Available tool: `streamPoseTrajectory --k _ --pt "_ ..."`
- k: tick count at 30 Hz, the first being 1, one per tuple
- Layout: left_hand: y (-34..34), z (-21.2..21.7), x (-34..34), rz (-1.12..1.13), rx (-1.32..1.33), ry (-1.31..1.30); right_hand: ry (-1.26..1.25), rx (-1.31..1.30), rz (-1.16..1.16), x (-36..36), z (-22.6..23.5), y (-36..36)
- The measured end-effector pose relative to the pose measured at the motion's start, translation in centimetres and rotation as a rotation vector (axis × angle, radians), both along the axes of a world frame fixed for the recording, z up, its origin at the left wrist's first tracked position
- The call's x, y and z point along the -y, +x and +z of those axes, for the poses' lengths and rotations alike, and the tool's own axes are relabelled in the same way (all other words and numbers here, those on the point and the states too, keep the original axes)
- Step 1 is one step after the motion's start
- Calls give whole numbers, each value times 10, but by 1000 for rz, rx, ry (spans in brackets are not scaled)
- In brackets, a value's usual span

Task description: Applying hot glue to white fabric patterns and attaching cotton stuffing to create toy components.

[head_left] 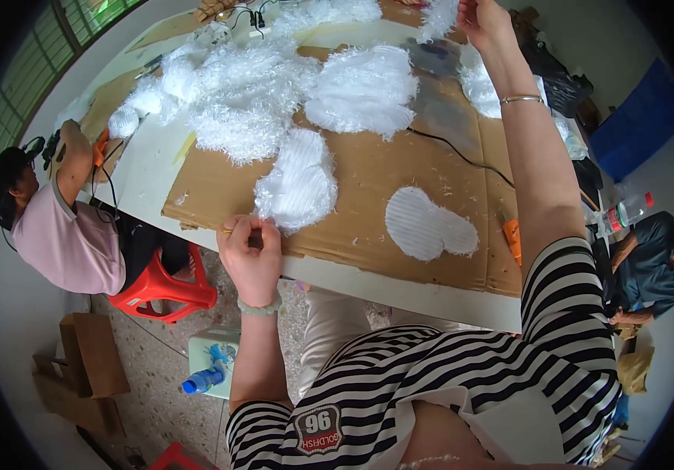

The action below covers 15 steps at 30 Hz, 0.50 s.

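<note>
At the near edge of the cardboard, my left hand (251, 254) is closed in a pinch at the lower end of a white ribbed fabric piece (298, 182), gripping its edge. A small yellowish band shows at its fingers. My right hand (484, 23) is stretched far out at the upper right with fingers curled. It is beside a tuft of white shaggy fabric (437, 19); what its fingers hold, if anything, is too small to make out. A flat white fabric cutout (427, 223) with a rounded lobe lies apart on the cardboard. Beyond are a white shaggy piece (364, 88) and a fluffy pile (247, 98).
Brown cardboard (360, 188) covers much of the white table (149, 176). An orange-handled tool (512, 239) and a black cable (462, 155) lie on the right. A person (66, 227) sits at the left on a red stool (166, 286); another person (650, 262) sits at the right.
</note>
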<state>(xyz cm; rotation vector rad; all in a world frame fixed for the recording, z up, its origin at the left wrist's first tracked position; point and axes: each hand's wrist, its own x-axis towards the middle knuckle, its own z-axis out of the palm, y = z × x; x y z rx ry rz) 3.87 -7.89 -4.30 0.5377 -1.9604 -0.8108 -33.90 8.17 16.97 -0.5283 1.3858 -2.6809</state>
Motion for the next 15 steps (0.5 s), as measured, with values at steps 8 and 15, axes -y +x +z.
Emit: streamPoseTrajectory --k 8,15 --pt "-5 33 -5 -70 -190 -96 955 -637 88 49 -27 10" --pt "-12 36 -8 -398 -368 599 918 -404 237 82 -60 24"
